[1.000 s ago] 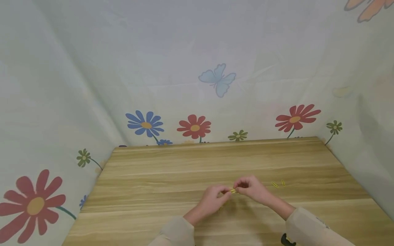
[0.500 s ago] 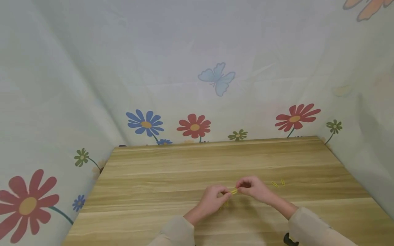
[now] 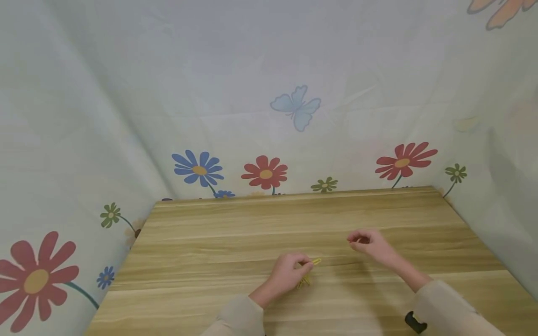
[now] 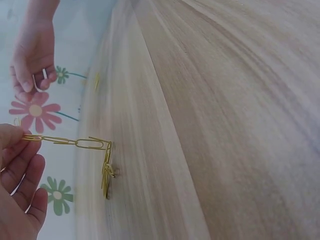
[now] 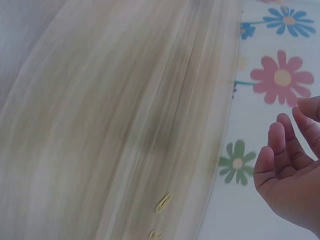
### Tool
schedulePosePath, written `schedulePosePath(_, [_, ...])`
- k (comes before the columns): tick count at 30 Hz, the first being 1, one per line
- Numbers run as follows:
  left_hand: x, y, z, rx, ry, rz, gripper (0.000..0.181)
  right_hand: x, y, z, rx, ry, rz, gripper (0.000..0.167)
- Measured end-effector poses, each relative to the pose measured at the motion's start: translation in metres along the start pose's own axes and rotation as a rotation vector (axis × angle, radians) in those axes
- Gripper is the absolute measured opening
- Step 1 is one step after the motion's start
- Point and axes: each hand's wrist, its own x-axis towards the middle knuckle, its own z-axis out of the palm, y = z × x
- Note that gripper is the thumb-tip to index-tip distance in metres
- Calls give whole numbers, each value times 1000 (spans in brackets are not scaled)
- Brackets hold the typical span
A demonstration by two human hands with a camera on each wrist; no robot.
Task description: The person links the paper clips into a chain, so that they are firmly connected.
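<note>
My left hand point(image 3: 290, 273) pinches one end of a chain of yellow paper clips point(image 4: 90, 144) between thumb and forefinger. In the left wrist view the chain hangs down from the fingertips and its lower part lies bunched on the wooden table. One clip pokes out past the fingertips in the head view. My right hand point(image 3: 374, 247) hovers above the table to the right, apart from the chain. Its fingers are loosely bent and nothing shows between them. Two loose yellow paper clips point(image 5: 163, 202) lie on the table in the right wrist view; in the head view the right hand hides them.
The wood-grain table point(image 3: 210, 242) reaches back to a pale cloth point(image 3: 235, 116) printed with flowers and a butterfly, which also hangs along both sides. A small black object point(image 3: 415, 322) shows beside the right sleeve.
My right hand has let go of the chain's end clip and moved right and away, over the loose clips. The left hand stays nearly in place, still pinching the chain.
</note>
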Motion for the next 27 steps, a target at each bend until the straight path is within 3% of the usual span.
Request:
schedulePosePath(18, [-1, -3, 0, -10, 21, 39, 18, -7, 47, -34, -206, 139, 142, 19])
schedulePosePath(27, [-1, -5, 1, 1, 20, 12, 16, -11, 71, -38, -343, 165, 117, 20])
